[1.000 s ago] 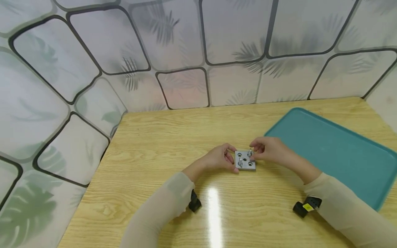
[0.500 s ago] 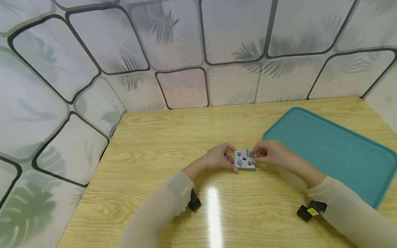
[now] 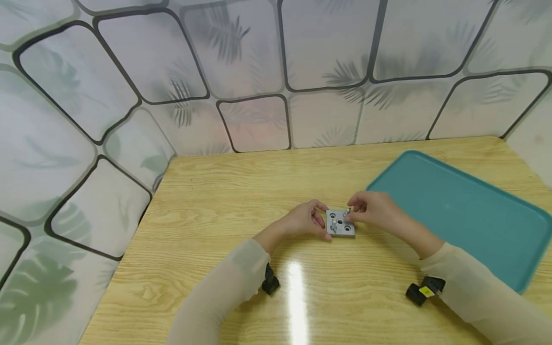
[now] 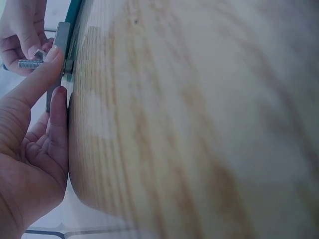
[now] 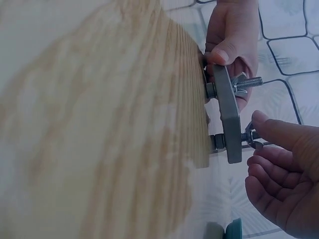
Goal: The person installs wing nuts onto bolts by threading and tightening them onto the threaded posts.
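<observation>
A small square metal plate point(image 3: 340, 233) with several round holes lies at the middle of the wooden table. My left hand point(image 3: 302, 221) grips it by its left edge, thumb at the near corner. Two bolts stand through the plate, their heads point(image 5: 211, 90) on the underside. On the near-left bolt sits a wing nut point(image 5: 240, 85), its threaded end sticking out above. My right hand point(image 3: 379, 209) pinches the wing nut point(image 5: 250, 135) on the far-right bolt between thumb and fingertips; the fingers partly cover it in the head view.
A teal tray point(image 3: 457, 215) lies at an angle on the right side of the wooden table point(image 3: 224, 191), under the right forearm. A patterned wall covering point(image 3: 254, 122) rises behind the table and at its left. Black cameras point(image 3: 270, 282) are strapped to both wrists.
My right hand drew slightly right and down off the far-right wing nut half a second ago, then came back over it, turned a little. The left hand and plate stay in place.
</observation>
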### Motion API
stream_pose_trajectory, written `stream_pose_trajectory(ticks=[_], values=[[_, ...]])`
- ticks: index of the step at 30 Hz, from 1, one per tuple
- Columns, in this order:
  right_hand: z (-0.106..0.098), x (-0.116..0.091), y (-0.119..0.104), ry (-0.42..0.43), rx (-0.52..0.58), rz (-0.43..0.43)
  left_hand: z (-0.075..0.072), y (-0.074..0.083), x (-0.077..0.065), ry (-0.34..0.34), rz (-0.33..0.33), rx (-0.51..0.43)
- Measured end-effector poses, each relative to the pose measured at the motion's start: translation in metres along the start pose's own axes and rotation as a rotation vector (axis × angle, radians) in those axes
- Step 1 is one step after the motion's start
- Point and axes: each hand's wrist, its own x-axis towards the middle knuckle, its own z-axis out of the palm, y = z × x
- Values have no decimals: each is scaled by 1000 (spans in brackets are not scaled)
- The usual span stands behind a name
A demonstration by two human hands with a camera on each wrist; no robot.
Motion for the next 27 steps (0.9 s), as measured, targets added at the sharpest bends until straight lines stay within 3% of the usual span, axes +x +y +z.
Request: stream_pose_trajectory(ticks=[14,21,27], values=[[-4,-12,-4,-63,26,-20,1,1,0,-1,1,-9],[-2,-7,-1,9,17,38,0,1,0,2,2,-3],[1,-2,-1,-3,9,67,0,1,0,-4,3,-8]])
